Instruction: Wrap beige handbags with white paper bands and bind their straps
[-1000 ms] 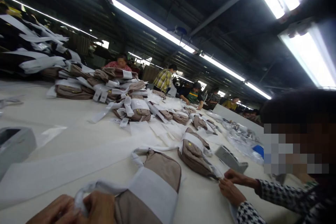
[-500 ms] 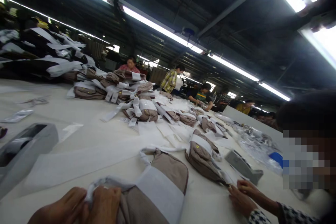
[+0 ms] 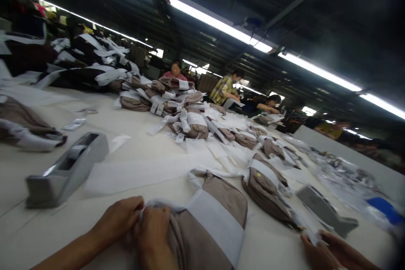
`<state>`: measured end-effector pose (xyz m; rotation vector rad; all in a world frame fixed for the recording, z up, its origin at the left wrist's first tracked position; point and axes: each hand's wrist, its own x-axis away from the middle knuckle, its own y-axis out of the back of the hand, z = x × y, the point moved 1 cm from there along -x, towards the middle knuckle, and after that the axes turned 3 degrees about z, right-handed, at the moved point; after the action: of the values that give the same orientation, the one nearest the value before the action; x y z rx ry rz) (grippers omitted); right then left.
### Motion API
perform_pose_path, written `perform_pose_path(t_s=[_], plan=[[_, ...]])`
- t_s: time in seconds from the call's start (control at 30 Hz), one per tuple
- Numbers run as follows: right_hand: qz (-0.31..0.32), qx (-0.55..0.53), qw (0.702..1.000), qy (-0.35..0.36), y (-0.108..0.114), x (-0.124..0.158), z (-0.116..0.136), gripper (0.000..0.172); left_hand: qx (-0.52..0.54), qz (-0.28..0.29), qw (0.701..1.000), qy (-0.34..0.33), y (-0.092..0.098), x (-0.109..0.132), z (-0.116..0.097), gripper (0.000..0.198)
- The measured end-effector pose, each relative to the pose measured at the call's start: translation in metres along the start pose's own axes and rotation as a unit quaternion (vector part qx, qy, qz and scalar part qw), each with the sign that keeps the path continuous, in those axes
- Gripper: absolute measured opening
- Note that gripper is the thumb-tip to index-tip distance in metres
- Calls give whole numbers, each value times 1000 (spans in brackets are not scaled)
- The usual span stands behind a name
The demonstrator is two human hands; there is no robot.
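A taupe bag lies at the front of the table with a broad white paper band around it. Its bag strap is wrapped in thin white paper. My left hand is closed on the strap at the bag's lower left. Right beside it, my right hand is curled over the same wrapped strap, knuckles up, against the bag's edge. Their fingertips are partly hidden. A second taupe bag lies further right, and a co-worker's hands hold its wrapped strap.
A grey tape dispenser stands at left, another dispenser at right. White paper sheets lie behind my bag. Piled wrapped bags fill the table's far side. Clear plastic bags lie at right. Several people work beyond.
The view has swung left, so everything sits further right and the left dispenser shows whole. My hands stay on the strap. The co-worker's head has left the view.
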<state>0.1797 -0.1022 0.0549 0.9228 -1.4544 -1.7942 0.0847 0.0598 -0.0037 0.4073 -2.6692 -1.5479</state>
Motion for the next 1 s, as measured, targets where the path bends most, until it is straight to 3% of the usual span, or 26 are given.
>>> perform_pose_path(t_s=[0.03,0.1,0.23,0.33,0.43,0.53,0.7,0.9,1.0], plan=[[14,-5,1000,-14,-12,-3,9,28,2,-2,999,-48,0,2,-2,15],[46,-19,998,-41,-37,-6,30,25,12,11,998,-56,-1,9,-4,11],[67,-48,995,-59,-65,-6,55,23,29,-40,998,43,-12,18,-9,20],[42,-61,996,-57,-67,-6,51,22,29,-67,993,88,-15,20,-13,27],[11,-64,996,-58,-66,-3,47,19,31,-35,998,35,-7,21,-12,25],[-35,-70,995,-60,-70,7,48,27,33,18,999,-13,6,18,-6,23],[-140,-51,986,81,-81,29,47,22,48,65,997,8,12,8,0,22],[-56,31,990,127,-76,29,46,24,69,103,991,48,7,-7,-7,25],[-54,33,989,133,-74,29,46,21,83,109,989,60,8,-7,-8,24]])
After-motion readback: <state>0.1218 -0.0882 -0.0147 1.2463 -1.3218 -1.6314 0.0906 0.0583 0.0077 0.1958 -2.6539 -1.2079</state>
